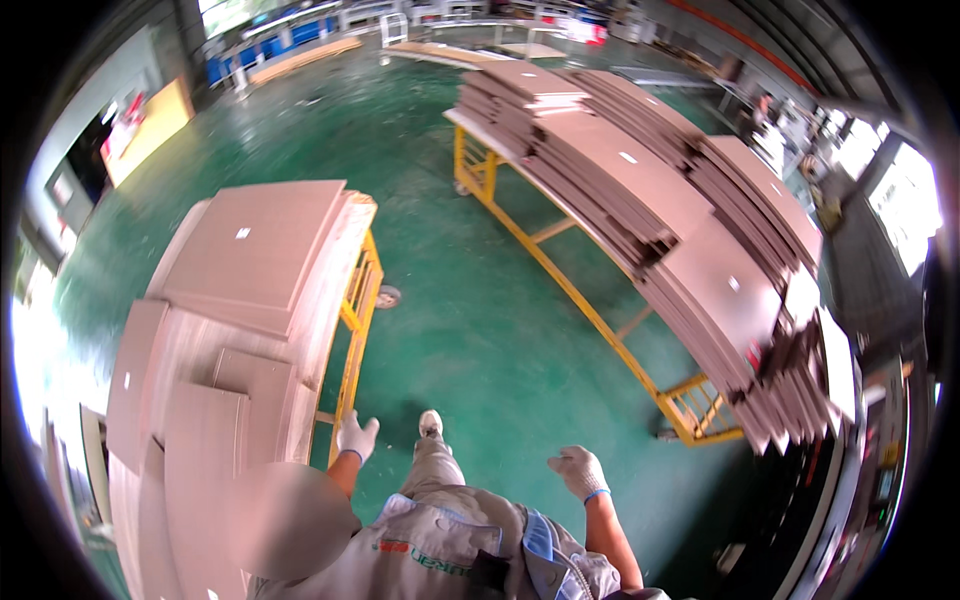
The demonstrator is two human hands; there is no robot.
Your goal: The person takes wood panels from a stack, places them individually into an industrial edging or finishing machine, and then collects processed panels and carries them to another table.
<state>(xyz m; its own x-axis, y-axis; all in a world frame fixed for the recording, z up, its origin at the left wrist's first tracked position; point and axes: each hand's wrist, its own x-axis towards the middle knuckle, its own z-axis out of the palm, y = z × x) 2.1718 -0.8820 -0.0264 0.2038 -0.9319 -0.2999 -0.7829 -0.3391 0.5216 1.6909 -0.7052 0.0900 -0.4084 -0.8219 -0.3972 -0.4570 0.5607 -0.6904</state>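
My left hand point(357, 438), in a white knit glove, hangs beside the right edge of the left cart, its thumb and fingers apart and nothing in it. I cannot tell whether it touches the cart's yellow frame point(349, 375). My right hand point(580, 473), gloved in white with a blue cuff, is held out over the green floor. Its fingers are curled in and no object shows in them. Brown flat panels point(245, 250) lie on the left cart, the largest ones stacked at its far end. Smaller narrow panels point(205, 450) lie at its near end.
On the right, a long yellow cart point(560, 275) bears several stacks of brown panels point(620, 165), with loose-edged pieces at its near end. Green floor point(450, 330) runs between the carts. A machine point(835, 500) stands at the lower right. Benches point(300, 45) line the far side.
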